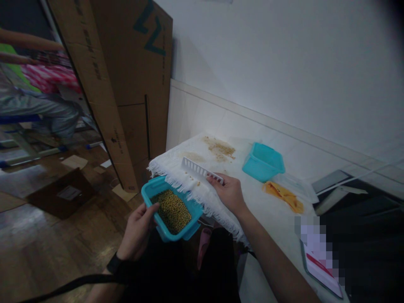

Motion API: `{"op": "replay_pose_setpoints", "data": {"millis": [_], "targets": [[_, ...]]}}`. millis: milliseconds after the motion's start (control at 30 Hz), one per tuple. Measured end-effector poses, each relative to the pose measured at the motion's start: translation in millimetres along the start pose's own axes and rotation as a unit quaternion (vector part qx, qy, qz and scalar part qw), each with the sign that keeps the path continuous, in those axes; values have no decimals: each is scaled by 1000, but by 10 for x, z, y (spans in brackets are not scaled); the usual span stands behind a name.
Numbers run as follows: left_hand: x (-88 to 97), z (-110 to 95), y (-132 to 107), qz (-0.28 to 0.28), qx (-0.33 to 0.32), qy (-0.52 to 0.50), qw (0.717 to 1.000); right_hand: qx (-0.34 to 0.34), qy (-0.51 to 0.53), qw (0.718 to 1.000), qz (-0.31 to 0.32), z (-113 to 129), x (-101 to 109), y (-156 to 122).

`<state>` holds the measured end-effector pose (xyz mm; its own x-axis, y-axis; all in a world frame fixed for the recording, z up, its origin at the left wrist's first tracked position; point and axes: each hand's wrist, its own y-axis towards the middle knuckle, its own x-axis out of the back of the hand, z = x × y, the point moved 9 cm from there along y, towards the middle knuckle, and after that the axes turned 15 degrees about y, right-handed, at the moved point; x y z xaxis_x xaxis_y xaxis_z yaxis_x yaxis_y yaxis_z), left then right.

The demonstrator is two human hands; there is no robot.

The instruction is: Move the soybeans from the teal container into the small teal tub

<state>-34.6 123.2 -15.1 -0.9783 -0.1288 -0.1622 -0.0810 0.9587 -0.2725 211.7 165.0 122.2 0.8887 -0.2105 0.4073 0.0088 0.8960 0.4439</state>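
My left hand (pixel 142 229) grips the near-left rim of a turquoise plastic container (pixel 162 237), thumb over the edge. Yellowish beans (pixel 173 210) fill part of it, and it sits just under the cloth's fringed edge. In my right hand (pixel 229 194) is a white slotted plastic strip (pixel 197 168), pinched at its right end and standing on edge upon the white cloth (pixel 221 214). A few loose beans (pixel 194 182) lie between the strip and the fringe. Farther back on the cloth is a scattered patch of small tan grains or crumbs (pixel 222 148).
A second turquoise container (pixel 265 162) stands on the table by the wall, with an orange cloth (pixel 284 197) beside it. A tall cardboard box (pixel 126 84) rises at the left. A tablet-like object (pixel 323 269) lies at right. Another person (pixel 38 105) sits far left.
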Motion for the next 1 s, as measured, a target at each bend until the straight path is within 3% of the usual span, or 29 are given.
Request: {"op": "replay_pose_setpoints", "data": {"millis": [367,767,867,1000], "targets": [[-12,12,-35,-2,10,3,1000,34,1,999,18,211,-47,-211],[-33,-6,-57,9,3,-12,1000,26,23,999,41,342,-46,-552],[-36,20,-105,7,16,-3,1000,14,-23,1000,-15,261,245,-459],[-41,91,-195,10,33,-11,999,-10,-134,977,-163,-73,957,-227]]}}
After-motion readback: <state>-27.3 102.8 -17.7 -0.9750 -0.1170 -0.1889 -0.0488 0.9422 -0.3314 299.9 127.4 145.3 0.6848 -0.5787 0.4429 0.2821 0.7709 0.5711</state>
